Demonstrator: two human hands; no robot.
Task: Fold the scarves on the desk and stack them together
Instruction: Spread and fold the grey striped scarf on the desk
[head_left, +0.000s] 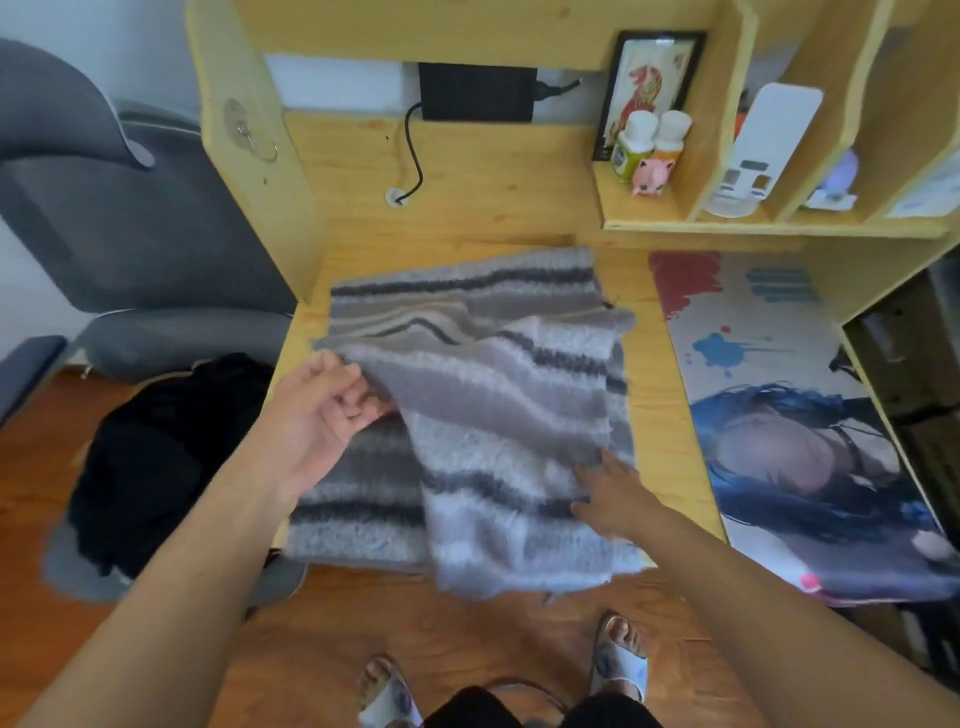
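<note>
A fuzzy grey scarf (483, 415) with dark and pale stripes lies in folded layers on the wooden desk (660, 374), its near end hanging over the front edge. My left hand (322, 410) pinches the scarf's left edge, lifting the top layer slightly. On the scarf's right side my right hand (613, 493) rests flat, fingers spread, pressing the fabric down. A thinner striped layer (415, 322) shows between the folds at the back.
A printed desk mat (779, 415) covers the desk's right part. Shelves at the back right hold bottles (649, 140), a pink figure and a white device (758, 150). A black garment (156, 457) lies on a grey chair to the left. A cable hangs on the back panel.
</note>
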